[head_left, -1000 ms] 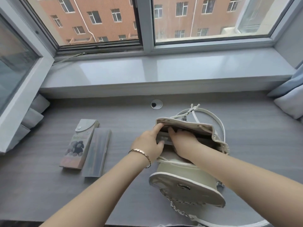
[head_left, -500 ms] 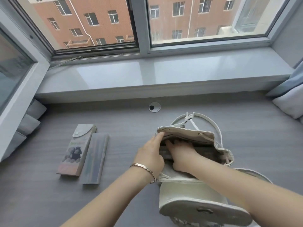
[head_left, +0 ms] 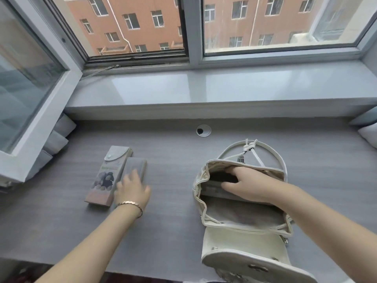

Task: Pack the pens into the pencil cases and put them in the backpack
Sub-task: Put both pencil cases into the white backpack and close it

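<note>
Judging the frosted pencil case [head_left: 135,166], left on the desk [head_left: 173,231], light, rigid, slick, I'd pinch its long edges; left hand [head_left: 132,190] over it, fingers spread; right hand [head_left: 251,184] in the backpack [head_left: 201,180], grip unclear

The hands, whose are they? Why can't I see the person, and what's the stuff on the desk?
They belong to a person wearing a camera on their head, so you see what they see: their own arms. There is only this one view. The left hand lies flat over a grey case, which sits beside a printed case on the desk. That hand looks blurred and does not seem to grip. The right hand reaches into the open backpack. Whether it holds anything in there is hidden.
</note>
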The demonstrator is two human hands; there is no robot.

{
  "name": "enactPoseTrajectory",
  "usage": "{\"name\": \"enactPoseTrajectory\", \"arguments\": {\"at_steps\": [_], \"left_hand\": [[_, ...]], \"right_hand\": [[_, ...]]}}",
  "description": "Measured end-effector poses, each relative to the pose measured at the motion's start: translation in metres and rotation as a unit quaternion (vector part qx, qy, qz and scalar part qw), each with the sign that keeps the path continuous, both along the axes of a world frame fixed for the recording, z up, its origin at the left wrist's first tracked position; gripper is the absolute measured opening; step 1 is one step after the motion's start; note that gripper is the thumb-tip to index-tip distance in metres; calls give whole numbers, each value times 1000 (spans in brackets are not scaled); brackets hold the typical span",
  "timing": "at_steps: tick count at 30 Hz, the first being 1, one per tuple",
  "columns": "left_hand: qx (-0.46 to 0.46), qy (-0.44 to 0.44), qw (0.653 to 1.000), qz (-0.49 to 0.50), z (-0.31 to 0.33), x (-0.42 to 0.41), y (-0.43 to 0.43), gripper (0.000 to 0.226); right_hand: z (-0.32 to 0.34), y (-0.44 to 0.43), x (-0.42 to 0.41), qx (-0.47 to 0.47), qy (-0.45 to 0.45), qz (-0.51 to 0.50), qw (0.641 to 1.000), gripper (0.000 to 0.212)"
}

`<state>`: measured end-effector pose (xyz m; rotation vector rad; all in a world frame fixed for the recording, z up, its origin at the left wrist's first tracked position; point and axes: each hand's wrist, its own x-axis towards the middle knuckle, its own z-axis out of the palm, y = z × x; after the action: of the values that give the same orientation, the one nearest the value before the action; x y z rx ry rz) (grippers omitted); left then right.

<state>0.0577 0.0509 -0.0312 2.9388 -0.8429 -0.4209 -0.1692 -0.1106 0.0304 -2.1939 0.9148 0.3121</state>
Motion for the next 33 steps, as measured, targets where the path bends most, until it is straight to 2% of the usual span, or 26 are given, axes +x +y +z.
{"name": "enactPoseTrajectory", "arguments": {"at_steps": [1, 2, 4, 8, 11, 13, 16, 19, 20, 21, 23, 25, 26, 28, 30, 31, 33], "left_hand": [[85, 16, 996, 32, -9, 6, 7, 57], [125, 27, 990, 53, -18, 9, 15, 58], [128, 27, 988, 82, -28, 13, 26, 60], [82, 50, 984, 148, -28, 13, 26, 70], [-79, 107, 977, 164, -3, -1, 9, 71], [-187, 163, 959, 135, 30, -21, -8, 75], [-260, 199, 944, 26, 82, -60, -26, 80], [-236, 179, 949, -109, 109, -101, -38, 73], [-208, 154, 953, -154, 112, -115, -42, 72], [-184, 129, 955, -194, 111, -127, -45, 70], [-171, 112, 945, -255, 105, -144, -51, 62], [-218, 139, 925, -278, 100, -144, -56, 46], [-250, 119, 916, -291, 96, -139, -58, 40], [-255, 21, 910, -327, 85, -122, -64, 31], [-172, -23, 919, -354, 70, -103, -69, 19], [-129, 14, 929, -348, 63, -97, -72, 22], [-128, 127, 935, -304, 55, -91, -75, 39]], "right_hand": [[1, 0, 1, -2, -2, -2, 1000, 39], [1, 0, 2, -2, -6, -5, 1000, 39], [2, -2, 3, 3, -10, -12, 1000, 38], [2, -7, 2, 30, -11, -26, 999, 34], [3, -9, 3, 67, -24, -52, 996, 37], [3, -9, 6, 117, -46, -85, 988, 48], [9, -12, 9, 239, -72, -152, 956, 70], [15, -19, 10, 359, -77, -185, 912, 103], [16, -21, 9, 405, -101, -182, 890, 104], [18, -23, 7, 447, -141, -182, 864, 93], [23, -26, 1, 490, -218, -198, 820, 54], [26, -27, -5, 472, -237, -205, 824, 30], [25, -27, -9, 443, -238, -208, 839, 27], [23, -22, -15, 359, -261, -214, 870, 26], [20, -16, -21, 300, -321, -221, 871, 29], [20, -13, -24, 289, -357, -224, 860, 31], [21, -10, -27, 274, -426, -229, 831, 32]]}}
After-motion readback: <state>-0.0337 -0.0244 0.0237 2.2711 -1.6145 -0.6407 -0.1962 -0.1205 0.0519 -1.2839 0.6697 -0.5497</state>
